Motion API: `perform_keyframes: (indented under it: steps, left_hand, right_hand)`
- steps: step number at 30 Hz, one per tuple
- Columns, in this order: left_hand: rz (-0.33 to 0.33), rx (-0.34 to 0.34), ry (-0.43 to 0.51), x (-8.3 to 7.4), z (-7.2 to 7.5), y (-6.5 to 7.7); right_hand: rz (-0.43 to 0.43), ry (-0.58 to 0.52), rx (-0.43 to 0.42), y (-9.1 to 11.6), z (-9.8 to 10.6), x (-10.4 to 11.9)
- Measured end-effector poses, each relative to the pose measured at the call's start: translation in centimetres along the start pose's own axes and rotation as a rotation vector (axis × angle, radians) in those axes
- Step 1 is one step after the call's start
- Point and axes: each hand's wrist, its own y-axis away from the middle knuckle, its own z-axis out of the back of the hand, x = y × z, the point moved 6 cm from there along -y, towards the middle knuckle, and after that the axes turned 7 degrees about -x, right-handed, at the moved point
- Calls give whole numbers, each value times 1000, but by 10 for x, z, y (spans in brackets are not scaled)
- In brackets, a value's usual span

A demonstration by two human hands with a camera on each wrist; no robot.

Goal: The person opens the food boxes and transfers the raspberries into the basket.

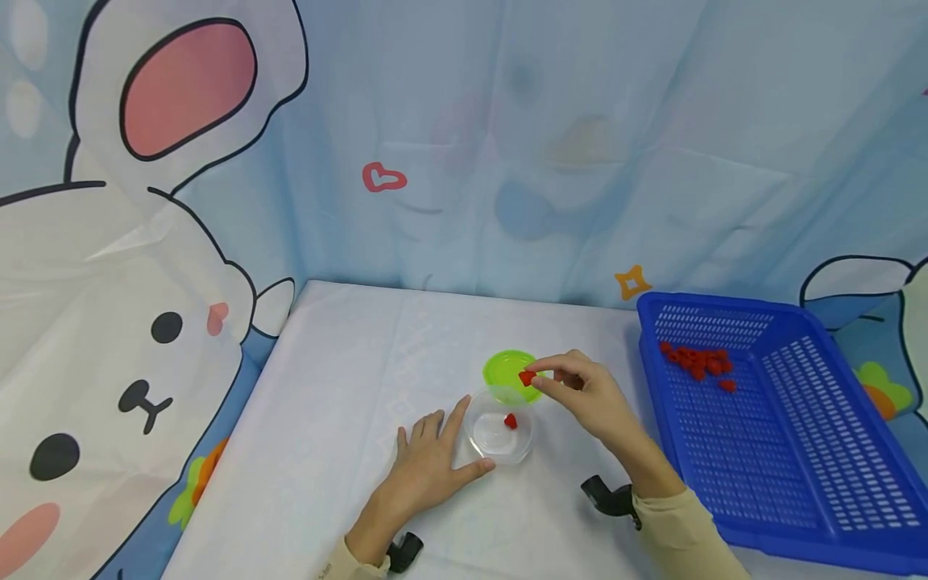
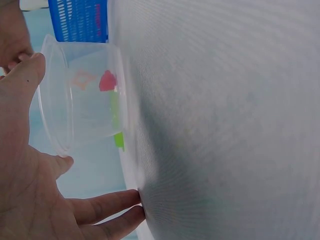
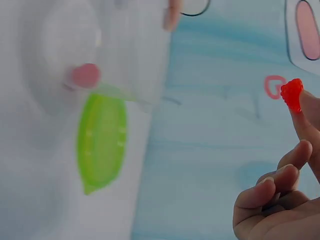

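Between thumb and index finger, my right hand pinches a small red piece with a bumpy, raspberry-like surface. It is held up over the shallow bright green dish in the head view. My left hand is spread beside a clear plastic tub, its thumb and index finger at the rim. In the left wrist view two other fingertips reach down to the white cloth. One red piece lies at the bottom of the tub. The green dish is just behind the tub, partly overlapped by it.
A large blue perforated basket stands at the right, with several red pieces heaped near its far left corner. White cloth covers the table. A blue cartoon-print curtain hangs behind. Black wrist cameras protrude beside the sleeves.
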Motion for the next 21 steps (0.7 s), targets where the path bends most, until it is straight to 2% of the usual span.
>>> perform_keyframes:
  steps: [6, 10, 15, 21]
  left_hand:
    - [3, -10, 6, 2, -2, 0]
    - [5, -7, 2, 2, -2, 0]
    - [12, 6, 4, 2, -2, 0]
    - [16, 14, 5, 3, -3, -1]
  right_hand:
    - [8, 49, -68, 2, 41, 28]
    - [-37, 113, -116, 1, 79, 31]
    - [-148, 194, -212, -8, 131, 8]
    - [-279, 248, -254, -15, 184, -40]
